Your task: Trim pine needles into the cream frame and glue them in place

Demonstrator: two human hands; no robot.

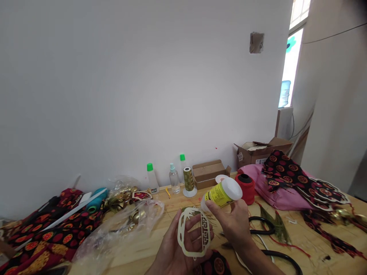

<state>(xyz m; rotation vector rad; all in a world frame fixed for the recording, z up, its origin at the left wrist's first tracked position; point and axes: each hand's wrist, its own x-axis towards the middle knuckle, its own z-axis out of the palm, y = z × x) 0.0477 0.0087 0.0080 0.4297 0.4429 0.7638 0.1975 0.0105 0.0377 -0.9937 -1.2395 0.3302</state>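
Note:
On the palm and fingers of my left hand (170, 248) lies a pale openwork frame (204, 233) with scalloped edges, a leaf cut-out at the top and a lattice strip on its right side. My right hand (236, 223) grips a white bottle (220, 195) with a yellow label, tilted so its narrower end points down left, just above the frame's upper right edge. Whether anything comes out of the bottle I cannot tell. Black-handled scissors (271, 229) lie under and beside my right wrist. A piece of dark patterned fabric (216, 263) is partly hidden below my hands.
Green-capped bottles (153, 179), a clear spray bottle (174, 179), a gold thread spool (188, 179) and an open cardboard box (210, 172) stand along the wall. A red thread cone (249, 191) is right of the bottle. Plastic bags (114, 236) and patterned fabric (60, 240) cover the left side.

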